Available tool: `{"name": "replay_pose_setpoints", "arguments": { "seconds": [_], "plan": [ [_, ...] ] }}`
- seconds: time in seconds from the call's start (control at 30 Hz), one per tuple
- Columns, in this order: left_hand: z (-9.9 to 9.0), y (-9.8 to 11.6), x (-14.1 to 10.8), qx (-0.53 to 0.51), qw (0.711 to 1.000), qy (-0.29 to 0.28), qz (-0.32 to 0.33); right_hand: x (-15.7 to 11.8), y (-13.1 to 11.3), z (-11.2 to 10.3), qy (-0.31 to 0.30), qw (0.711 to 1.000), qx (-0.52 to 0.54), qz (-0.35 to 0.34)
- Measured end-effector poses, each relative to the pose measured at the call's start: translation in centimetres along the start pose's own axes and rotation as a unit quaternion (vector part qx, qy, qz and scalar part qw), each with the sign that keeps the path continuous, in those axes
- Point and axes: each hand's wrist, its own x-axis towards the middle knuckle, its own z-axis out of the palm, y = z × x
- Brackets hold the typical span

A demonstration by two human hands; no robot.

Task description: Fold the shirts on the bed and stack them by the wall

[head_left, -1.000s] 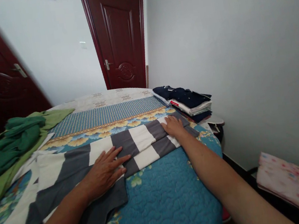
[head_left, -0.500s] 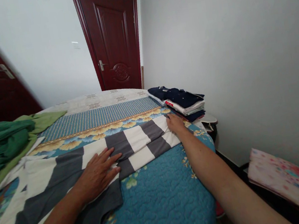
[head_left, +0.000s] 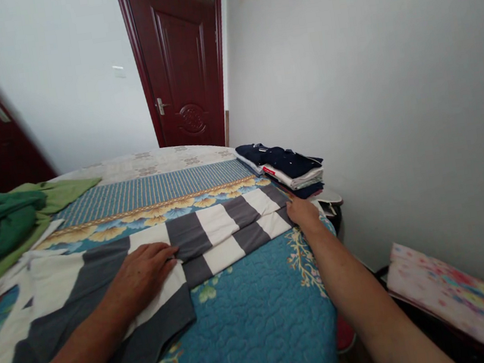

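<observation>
A grey-and-white striped garment (head_left: 218, 224) lies stretched across the bed, with a long folded strip like a sleeve running to the right. My left hand (head_left: 149, 274) rests palm down on its middle part, the fingers close together and slightly bent over the cloth. At the far right end of the strip, my right hand (head_left: 304, 211) is closed on the garment's edge; its fingertips are partly hidden. A grey lower part of the cloth spreads below my left forearm.
Folded clothes (head_left: 282, 164) with a navy piece on top are stacked beyond my right hand. Green clothing (head_left: 2, 221) lies heaped at the left. The blue quilted bedspread (head_left: 252, 318) drops off at the right, near a pink floral box-like object (head_left: 460, 295).
My right hand has shifted right along the strip to its end, and the dark end band now shows. The left hand's fingers have drawn together from a spread position.
</observation>
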Motion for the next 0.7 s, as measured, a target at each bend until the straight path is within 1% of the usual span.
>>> {"name": "replay_pose_setpoints", "arguments": {
  "seconds": [0.17, 0.33, 0.43, 0.57, 0.63, 0.7],
  "plan": [
    [-1.0, -0.4, -0.1, 0.053, 0.997, -0.038, -0.037, 0.1, -0.1, 0.2, 0.006, 1.0, -0.004, -0.005],
    [-1.2, -0.7, 0.1, 0.079, 0.994, -0.061, -0.044, 0.2, 0.2, 0.2, 0.005, 1.0, -0.002, -0.004],
    [-0.9, -1.5, 0.1, 0.082, 0.994, -0.055, -0.039, 0.6, 0.6, 0.2, 0.004, 1.0, 0.001, 0.008],
    [-0.6, -2.8, 0.0, 0.061, 0.996, -0.047, -0.036, 1.2, 1.3, 0.3, 0.01, 1.0, 0.005, 0.03],
    [-0.7, -2.7, -0.1, 0.051, 0.997, -0.041, -0.041, 1.3, 1.4, 0.5, 0.009, 0.999, 0.006, 0.031],
    [-1.1, -1.9, -0.3, 0.041, 0.997, -0.034, -0.048, 1.3, 1.5, 0.8, 0.016, 1.0, 0.003, 0.024]
  ]
}}
